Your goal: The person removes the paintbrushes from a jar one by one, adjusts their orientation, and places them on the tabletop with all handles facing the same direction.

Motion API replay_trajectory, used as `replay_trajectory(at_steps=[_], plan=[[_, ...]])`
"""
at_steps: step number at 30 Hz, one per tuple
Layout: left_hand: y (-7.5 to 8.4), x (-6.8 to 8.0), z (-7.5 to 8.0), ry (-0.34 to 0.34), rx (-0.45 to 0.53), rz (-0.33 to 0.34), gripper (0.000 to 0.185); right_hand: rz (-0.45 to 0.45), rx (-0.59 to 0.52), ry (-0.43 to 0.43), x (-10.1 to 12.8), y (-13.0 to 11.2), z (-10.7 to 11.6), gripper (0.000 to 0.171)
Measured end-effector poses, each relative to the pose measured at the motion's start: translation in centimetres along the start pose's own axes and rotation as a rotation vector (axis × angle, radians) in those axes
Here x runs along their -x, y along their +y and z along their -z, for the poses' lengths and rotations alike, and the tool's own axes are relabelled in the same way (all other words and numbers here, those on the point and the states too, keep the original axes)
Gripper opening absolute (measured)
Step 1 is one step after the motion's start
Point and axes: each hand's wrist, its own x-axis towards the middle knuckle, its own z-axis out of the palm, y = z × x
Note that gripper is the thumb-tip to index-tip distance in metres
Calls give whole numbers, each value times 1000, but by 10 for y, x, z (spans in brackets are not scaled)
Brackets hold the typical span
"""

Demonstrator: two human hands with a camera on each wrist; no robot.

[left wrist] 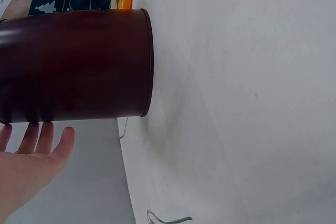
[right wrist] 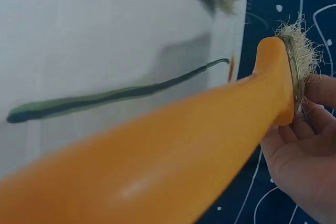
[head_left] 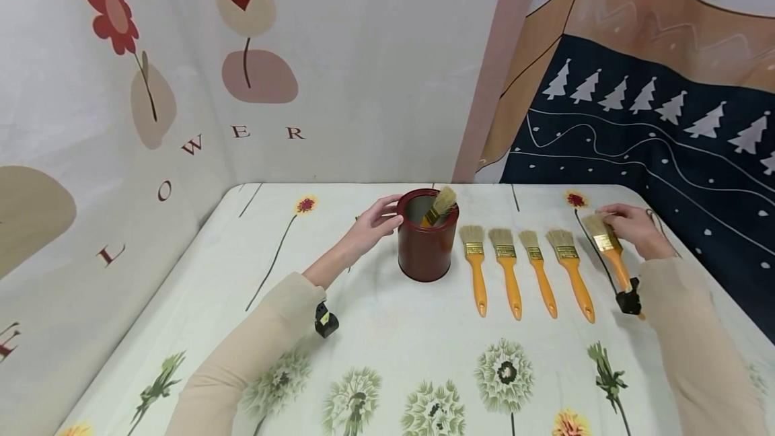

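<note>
Head view shows your left hand (head_left: 375, 224) reaching across the flowered table (head_left: 387, 348) with straight, relaxed fingers; the fingertips meet the upper side of the dark red can (head_left: 426, 237), which stands upright just beyond them. One paintbrush in the can (head_left: 440, 205) leans against the far rim, bristles up. In the left wrist view the can (left wrist: 76, 66) fills the space just past your open palm (left wrist: 26, 169), the fingertips at its wall, and nothing is held in that grip.

Your right hand (head_left: 632, 226) pinches the metal band and bristle end of an orange-handled paintbrush (head_left: 611, 254), so that grip is closed on the brush. The handle runs back from the fingers toward your wrist. The right wrist view shows the same paintbrush (right wrist: 199, 129) close up, your fingers (right wrist: 307, 124) curled round its band, the handle raised off the tablecloth and casting a shadow there.

Between your two hands, just to the inner side of the right grip, four more orange-handled paintbrushes (head_left: 523, 268) lie flat in a row on the table, bristles pointing away from you, handles toward you, each apart from the next. The nearest of them sits just beside the can.
</note>
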Motion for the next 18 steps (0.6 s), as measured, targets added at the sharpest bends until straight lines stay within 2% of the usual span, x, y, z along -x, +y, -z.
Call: replay_trajectory(at_steps=[6,9,12,18], plan=[[0,0,0,2,-2,0,48,-75,-9,-3,44,-58,-2,38],[0,0,0,0,-2,-3,48,-98,11,12,56,-75,-5,36],[-1,0,0,-1,-2,-6,48,-123,31,34,59,-81,-8,36],[0,0,0,1,3,-4,47,-177,77,80,52,-74,-13,35]])
